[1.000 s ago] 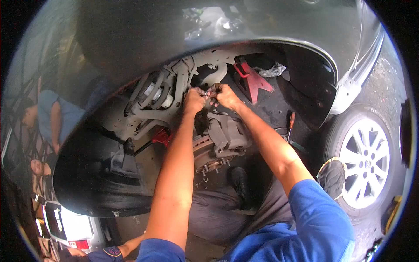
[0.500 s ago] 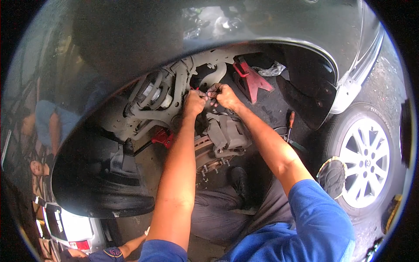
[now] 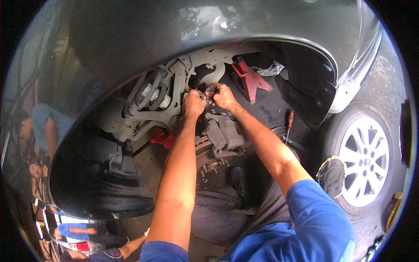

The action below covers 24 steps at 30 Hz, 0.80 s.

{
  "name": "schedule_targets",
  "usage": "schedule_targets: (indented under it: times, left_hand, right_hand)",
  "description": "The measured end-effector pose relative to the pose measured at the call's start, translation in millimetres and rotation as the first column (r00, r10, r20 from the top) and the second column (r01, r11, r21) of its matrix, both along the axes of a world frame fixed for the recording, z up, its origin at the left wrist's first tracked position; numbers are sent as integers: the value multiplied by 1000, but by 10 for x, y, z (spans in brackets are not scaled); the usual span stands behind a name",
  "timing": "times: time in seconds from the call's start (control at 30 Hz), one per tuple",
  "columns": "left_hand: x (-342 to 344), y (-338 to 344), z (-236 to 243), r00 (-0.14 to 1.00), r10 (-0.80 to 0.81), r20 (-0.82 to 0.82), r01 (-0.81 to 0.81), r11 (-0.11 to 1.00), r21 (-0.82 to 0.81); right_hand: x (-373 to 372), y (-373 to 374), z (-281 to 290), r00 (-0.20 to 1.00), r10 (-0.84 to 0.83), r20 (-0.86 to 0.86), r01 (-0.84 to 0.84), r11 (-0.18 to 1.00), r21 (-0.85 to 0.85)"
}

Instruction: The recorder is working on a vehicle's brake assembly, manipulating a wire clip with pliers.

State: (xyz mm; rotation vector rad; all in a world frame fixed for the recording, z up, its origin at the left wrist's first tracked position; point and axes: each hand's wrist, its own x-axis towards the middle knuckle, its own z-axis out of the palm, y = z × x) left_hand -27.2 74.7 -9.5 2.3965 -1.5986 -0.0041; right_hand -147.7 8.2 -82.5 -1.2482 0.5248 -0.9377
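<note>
Deep in the wheel well, my left hand (image 3: 194, 103) and my right hand (image 3: 222, 96) are close together, nearly touching at the fingertips. Both have their fingers pinched on something small and dark that I cannot make out. A bit of red shows by the left fingertips. Just nearer than the hands sits a grey brake caliper (image 3: 228, 133) over a rusty brake disc (image 3: 205, 150) with bare wheel studs. Left of my left hand are a pale suspension arm (image 3: 178, 87) and a coil spring (image 3: 158, 94).
A red jack stand (image 3: 250, 82) stands beyond my right hand, with crumpled plastic (image 3: 270, 69) behind it. To the right, an orange-handled screwdriver (image 3: 290, 120) and a wheel (image 3: 365, 161) border my arm. The dark fender (image 3: 131, 39) arches overhead. Another person's arm (image 3: 131, 248) reaches in at lower left.
My hands stay in nearly the same place, with slight finger movement. At the lower left, a blue-clad figure now shows in front of the white car.
</note>
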Motion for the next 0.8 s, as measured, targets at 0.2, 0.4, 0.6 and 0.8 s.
schedule_targets:
  times: [0.2,0.4,0.6,0.8]
  left_hand:
    - [-12,10,21,1000,9,13,-9,1000,19]
    - [-21,6,47,999,-49,-17,48,998,-28]
    - [-74,20,68,998,-54,12,55,996,-64]
    - [-136,35,109,997,-68,35,70,994,-86]
  right_hand:
    - [2,8,42,1000,-11,-3,11,999,38]
    - [16,-107,63,997,12,-72,-8,998,60]
    - [58,-150,61,999,-9,-38,12,998,68]
    - [1,-170,64,993,14,-117,-19,999,-41]
